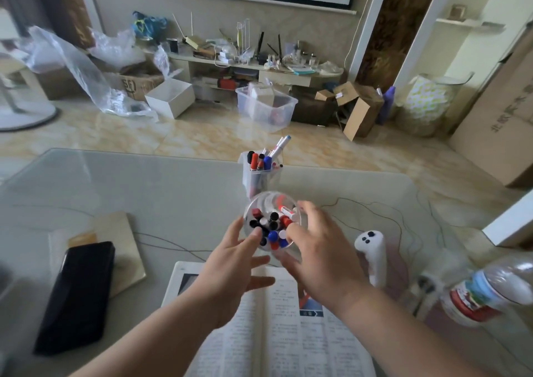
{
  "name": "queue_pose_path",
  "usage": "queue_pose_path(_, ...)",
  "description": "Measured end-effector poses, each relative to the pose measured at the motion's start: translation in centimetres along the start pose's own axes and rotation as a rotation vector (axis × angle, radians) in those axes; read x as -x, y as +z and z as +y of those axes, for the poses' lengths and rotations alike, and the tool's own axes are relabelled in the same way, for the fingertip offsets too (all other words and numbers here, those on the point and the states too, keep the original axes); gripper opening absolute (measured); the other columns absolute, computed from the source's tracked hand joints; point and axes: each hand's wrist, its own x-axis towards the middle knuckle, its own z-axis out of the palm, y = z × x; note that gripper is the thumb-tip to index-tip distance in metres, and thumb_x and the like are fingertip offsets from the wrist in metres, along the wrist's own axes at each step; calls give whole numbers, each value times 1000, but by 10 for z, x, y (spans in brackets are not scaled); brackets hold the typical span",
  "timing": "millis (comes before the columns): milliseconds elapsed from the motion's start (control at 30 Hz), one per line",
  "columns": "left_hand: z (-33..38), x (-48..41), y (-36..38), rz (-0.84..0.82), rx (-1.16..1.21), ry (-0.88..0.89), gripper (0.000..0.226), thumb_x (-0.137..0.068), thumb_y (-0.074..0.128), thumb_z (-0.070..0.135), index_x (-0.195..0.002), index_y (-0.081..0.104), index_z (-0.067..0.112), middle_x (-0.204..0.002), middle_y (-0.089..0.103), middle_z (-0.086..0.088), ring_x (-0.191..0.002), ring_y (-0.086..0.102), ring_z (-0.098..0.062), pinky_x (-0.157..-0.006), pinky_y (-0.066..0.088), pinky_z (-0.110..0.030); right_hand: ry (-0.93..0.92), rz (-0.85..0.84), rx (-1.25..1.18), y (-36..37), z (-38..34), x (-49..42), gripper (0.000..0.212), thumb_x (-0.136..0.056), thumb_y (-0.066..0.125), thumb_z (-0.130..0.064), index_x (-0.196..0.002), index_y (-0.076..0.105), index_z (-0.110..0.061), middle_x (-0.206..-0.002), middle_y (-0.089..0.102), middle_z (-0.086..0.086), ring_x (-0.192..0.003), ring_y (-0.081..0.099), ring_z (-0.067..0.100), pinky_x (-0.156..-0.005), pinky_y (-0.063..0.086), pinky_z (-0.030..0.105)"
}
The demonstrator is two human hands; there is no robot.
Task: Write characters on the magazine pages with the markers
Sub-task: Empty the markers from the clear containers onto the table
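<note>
Both hands are at the cup (pixel 251 208), just beyond the open magazine (pixel 288 336). The right hand (pixel 320 249) curls round its right wall. The left hand (pixel 230 261) is spread, fingers fairly straight, index tip at the markers (pixel 273 226). They stand caps-up, ends toward the fingers, so the left hand looks best placed to pull 1.

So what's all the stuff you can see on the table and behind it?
round marker cup: one, clear, between the grips; red, black, blue, white caps inside
square marker holder: one, clear, behind the cup
magazine: one, open, white pages, nearest
phone: one, black, left, on a tan book
controller: one, white, right
bottle: one, clear, red label, far right
storage bin: one, clear, on the floor
left grip: one, fingers spread at the cup's left rim
right grip: one, curled round the cup's right side
</note>
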Motion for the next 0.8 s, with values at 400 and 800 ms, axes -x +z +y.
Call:
queue_pose_path(400, 4, -12, -18, -10, 270, -75, 34, -107, 34, 5, -129, 59, 12, -103, 70, -32, -80, 71, -50, -71, 62, -50, 769, 0, -955, -19, 44, -9, 98, -66, 66, -84, -142, 44, -26, -136, 58, 3, -119, 59, 15, -107, 45, 38)
queue_pose_path(800, -6, -35, -32, 47, 275, -143, 60, -103, 30, 58, -137, 53, 15, -119, 69, -25, -109, 67, -44, -89, 53, -54, 1027, -352, -1568, 8, 52, -2, 46, -81, 68, -61, -105, 76, -22, -96, 71, 15, -79, 66, 27, -68, 52, 34)
